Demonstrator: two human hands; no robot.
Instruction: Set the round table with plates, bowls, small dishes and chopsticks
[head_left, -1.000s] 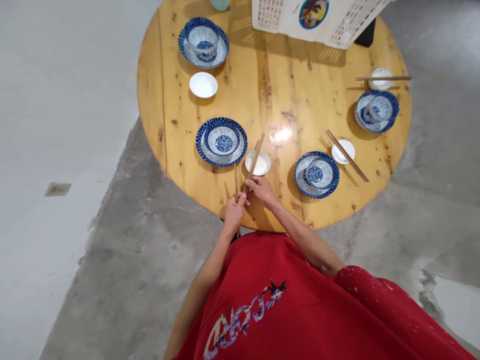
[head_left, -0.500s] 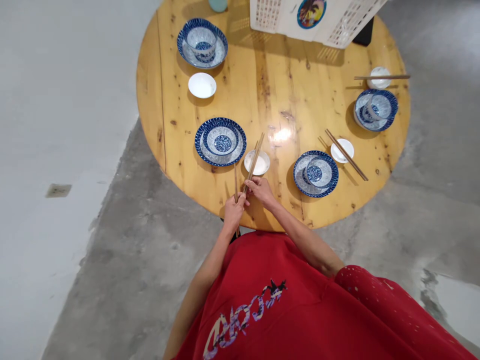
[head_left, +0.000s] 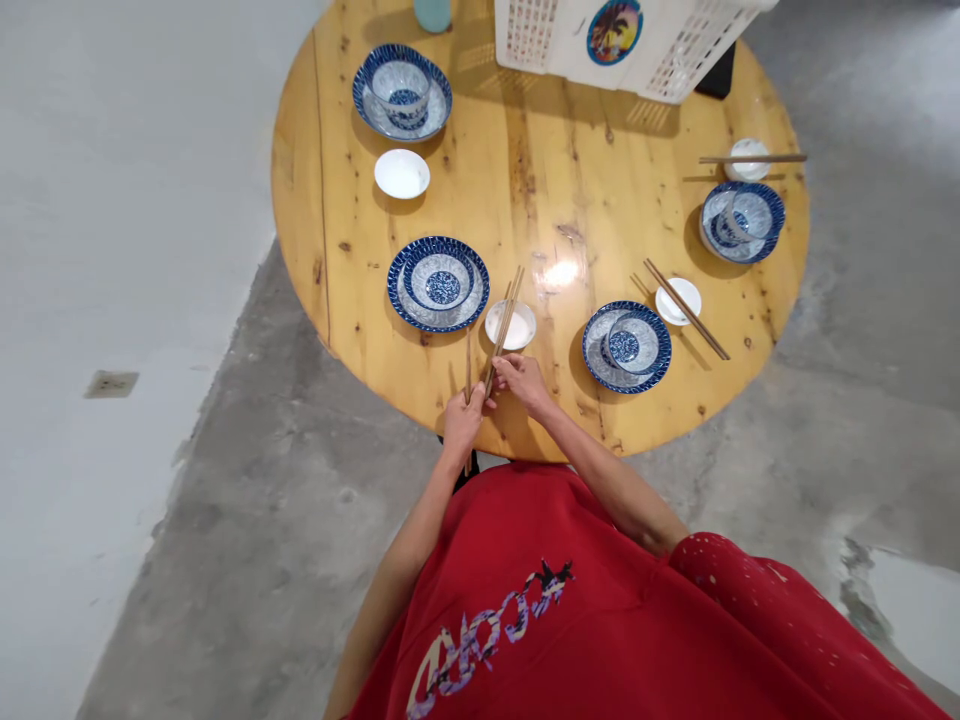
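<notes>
My right hand (head_left: 523, 381) is closed on a pair of wooden chopsticks (head_left: 506, 316) whose tips lie across a small white dish (head_left: 511, 325). My left hand (head_left: 461, 417) is closed on other wooden chopsticks (head_left: 468, 362) that point up and away, just left of the first pair. Both hands are at the near edge of a round wooden table (head_left: 525, 180). A blue patterned bowl on a plate (head_left: 438, 283) stands left of the white dish.
Three more blue bowl-and-plate sets (head_left: 627, 346) (head_left: 741, 219) (head_left: 402, 89) stand round the table with small white dishes (head_left: 402, 173). Chopsticks (head_left: 685, 308) (head_left: 752, 158) lie across two dishes on the right. A white plastic basket (head_left: 622, 35) stands at the far edge. Concrete floor surrounds the table.
Both hands stay put at the table edge with the chopsticks. The view has shifted slightly, so the table looks a little further left.
</notes>
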